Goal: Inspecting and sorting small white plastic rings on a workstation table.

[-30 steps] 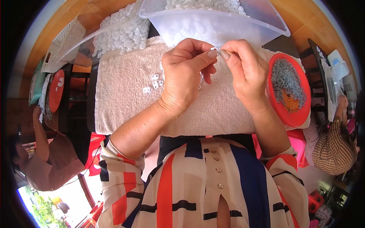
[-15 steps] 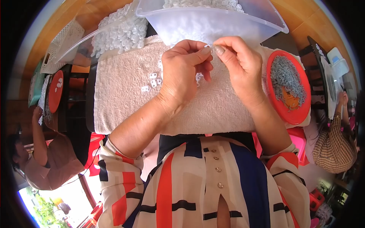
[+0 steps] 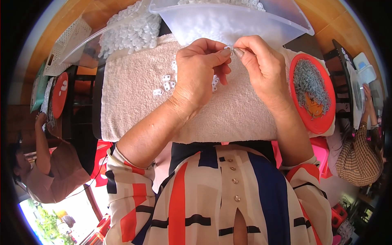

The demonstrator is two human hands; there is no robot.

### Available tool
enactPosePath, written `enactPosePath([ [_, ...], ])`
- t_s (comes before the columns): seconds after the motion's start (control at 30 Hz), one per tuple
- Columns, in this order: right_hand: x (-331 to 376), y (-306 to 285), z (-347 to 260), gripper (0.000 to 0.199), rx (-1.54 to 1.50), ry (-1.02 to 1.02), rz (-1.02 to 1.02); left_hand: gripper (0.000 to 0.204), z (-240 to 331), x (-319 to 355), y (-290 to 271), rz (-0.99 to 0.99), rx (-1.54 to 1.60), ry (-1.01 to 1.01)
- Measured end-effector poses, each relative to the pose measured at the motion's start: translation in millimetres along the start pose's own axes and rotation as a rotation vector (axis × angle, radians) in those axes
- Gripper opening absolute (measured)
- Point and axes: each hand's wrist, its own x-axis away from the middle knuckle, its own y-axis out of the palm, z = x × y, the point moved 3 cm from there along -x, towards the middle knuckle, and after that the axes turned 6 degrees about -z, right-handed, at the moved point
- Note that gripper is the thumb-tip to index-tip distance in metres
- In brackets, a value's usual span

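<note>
Since the earlier frame, a co-worker's hand (image 3: 367, 92), well right of the right hand, reaches farther forward. Left hand (image 3: 196, 70) pinches a small white piece (image 3: 228, 47), forearm slanting inward; right hand (image 3: 264, 70), fingertips drawn together beside it, hides any hold, forearm mirroring.

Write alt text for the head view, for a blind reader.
A person's left hand pinches a small white piece, the right hand close beside it, above a beige towel. Loose white pieces lie on the towel; a red tray of grey pieces stands at right.
</note>
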Motion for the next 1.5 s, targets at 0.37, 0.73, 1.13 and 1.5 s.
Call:
enactPosePath([
  [0.37,7,8,1,0.004,-0.033,0.018,0.069,0.01,-4,4,1,0.011,-0.015,-0.006],
  [0.73,11,19,12,0.005,-0.29,0.191,0.113,0.009,-8,1,1,0.014,0.077,0.002],
  [1.13,2,8,9,0.005,-0.181,0.189,0.015,0.007,-4,-2,-1,0.04,0.013,0.027],
  [1.5,3,12,10,0.004,-0.12,0.071,-0.013,0.009,-4,-2,-3,0.03,-0.024,0.017],
])
